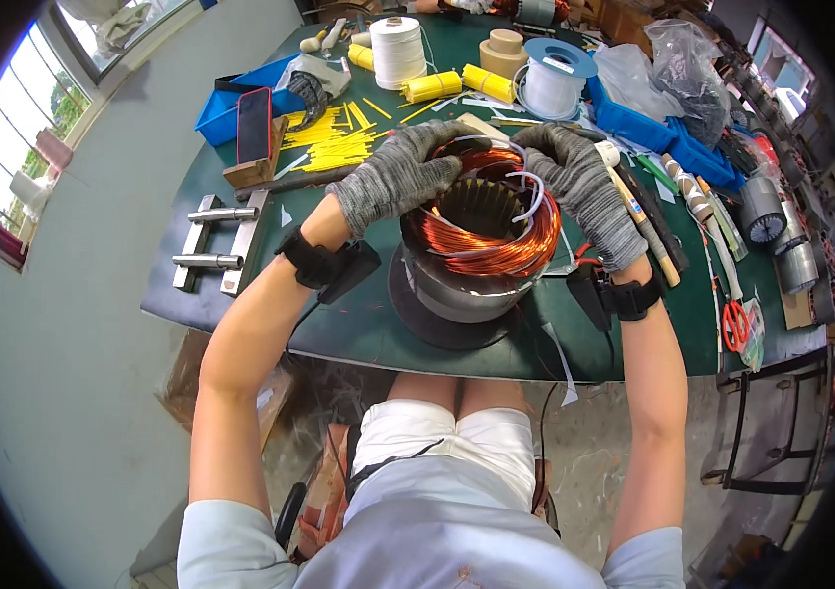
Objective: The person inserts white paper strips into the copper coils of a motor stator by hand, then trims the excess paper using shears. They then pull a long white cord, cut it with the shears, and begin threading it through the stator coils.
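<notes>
A motor stator (465, 294) stands upright on a dark round base (404, 312) near the table's front edge. Orange copper winding (491, 257) rings its top, around a slotted hollow core (476, 204). My left hand (398, 179), in a grey knit glove, curls over the far left of the winding, thumb towards the core. On the far right, my right hand (582, 188) wraps its gloved fingers over the coil; its fingertips are partly hidden. A pale sleeved lead (538, 196) loops up between the hands.
Left lie a metal frame with two rods (209, 238), a phone on a stand (254, 128) and yellow strips (334, 147). Behind are a white twine spool (399, 53) and a blue-flanged spool (553, 83). Rods, red-handled scissors (734, 326) and blue bins (648, 123) lie right.
</notes>
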Available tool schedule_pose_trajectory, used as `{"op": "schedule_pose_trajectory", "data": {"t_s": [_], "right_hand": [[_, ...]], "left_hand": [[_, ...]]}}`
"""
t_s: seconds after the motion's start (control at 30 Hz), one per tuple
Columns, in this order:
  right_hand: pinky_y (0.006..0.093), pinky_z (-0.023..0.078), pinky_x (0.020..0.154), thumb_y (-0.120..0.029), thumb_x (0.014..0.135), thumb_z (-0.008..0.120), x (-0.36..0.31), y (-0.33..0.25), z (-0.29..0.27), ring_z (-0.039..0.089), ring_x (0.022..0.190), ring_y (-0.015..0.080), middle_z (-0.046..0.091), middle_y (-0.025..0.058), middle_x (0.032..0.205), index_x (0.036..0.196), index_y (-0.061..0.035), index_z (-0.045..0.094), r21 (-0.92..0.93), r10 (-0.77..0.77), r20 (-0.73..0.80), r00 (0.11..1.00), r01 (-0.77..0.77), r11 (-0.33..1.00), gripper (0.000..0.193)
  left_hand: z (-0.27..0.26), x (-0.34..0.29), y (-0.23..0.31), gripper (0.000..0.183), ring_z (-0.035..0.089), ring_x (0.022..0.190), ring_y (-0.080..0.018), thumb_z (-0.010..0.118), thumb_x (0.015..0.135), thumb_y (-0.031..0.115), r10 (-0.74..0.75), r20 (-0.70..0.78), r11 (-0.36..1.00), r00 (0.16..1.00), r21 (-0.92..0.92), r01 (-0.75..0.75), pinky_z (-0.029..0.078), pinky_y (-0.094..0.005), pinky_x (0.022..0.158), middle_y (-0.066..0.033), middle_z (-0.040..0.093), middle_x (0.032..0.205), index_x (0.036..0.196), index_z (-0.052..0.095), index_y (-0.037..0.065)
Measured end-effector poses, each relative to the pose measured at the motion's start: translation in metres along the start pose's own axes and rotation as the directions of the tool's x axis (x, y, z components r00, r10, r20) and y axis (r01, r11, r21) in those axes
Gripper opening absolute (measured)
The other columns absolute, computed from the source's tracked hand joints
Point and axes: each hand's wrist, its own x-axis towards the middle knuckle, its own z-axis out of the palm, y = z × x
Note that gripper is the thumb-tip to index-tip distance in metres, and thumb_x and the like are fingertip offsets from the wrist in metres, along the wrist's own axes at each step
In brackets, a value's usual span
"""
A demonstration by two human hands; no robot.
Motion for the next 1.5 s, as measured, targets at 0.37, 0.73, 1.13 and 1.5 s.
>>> {"op": "schedule_pose_trajectory", "data": {"t_s": [0.37,0.73,1.13,1.5], "right_hand": [[0.0236,0.043,0.084,-0.004,0.083,0.050,0.001,0.001,0.001,0.053,0.090,0.0103,0.058,0.0038,0.097,0.103,-0.0006,0.055,0.264,-0.038,0.085,0.996,0.014,0.964,0.021],[0.0229,0.045,0.075,-0.015,0.089,0.054,0.006,-0.021,0.007,0.054,0.082,0.0096,0.061,0.0033,0.092,0.102,-0.0021,0.058,0.095,-0.002,-0.036,0.999,0.006,0.995,0.019],[0.0341,0.046,0.069,-0.027,0.084,0.058,0.021,-0.034,0.007,0.058,0.072,0.0240,0.060,0.0128,0.076,0.089,-0.0022,0.063,-0.417,-0.001,0.141,0.990,0.060,0.907,0.025],[0.0358,0.046,0.061,-0.027,0.078,0.066,0.008,-0.016,0.000,0.057,0.064,0.0272,0.058,0.0135,0.068,0.083,-0.0014,0.060,-0.550,-0.184,0.032,0.982,0.171,0.818,0.027]], "left_hand": [[0.008,0.000,-0.009,0.030,0.056,0.086,-0.0154,0.054,0.083,0.015,0.271,-0.188,0.960,0.944,0.123,-0.251,0.047,-0.0272,0.079,-0.0092,0.059,0.097,0.111,0.056,0.004],[0.003,0.012,-0.023,0.022,0.058,0.078,-0.0167,0.059,0.084,0.019,0.344,-0.303,0.939,0.889,0.131,-0.319,0.047,-0.0288,0.074,-0.0106,0.063,0.087,0.096,0.062,0.001],[0.007,-0.007,-0.017,0.027,0.054,0.067,-0.0109,0.045,0.091,0.020,0.334,-0.270,0.912,0.903,0.336,-0.237,0.047,-0.0271,0.064,-0.0050,0.061,0.079,0.107,0.058,0.001],[-0.006,0.019,-0.008,0.029,0.056,0.084,-0.0135,0.046,0.092,0.023,0.195,0.006,0.975,0.981,-0.108,-0.194,0.046,-0.0242,0.077,-0.0092,0.061,0.091,0.110,0.057,0.003]]}}
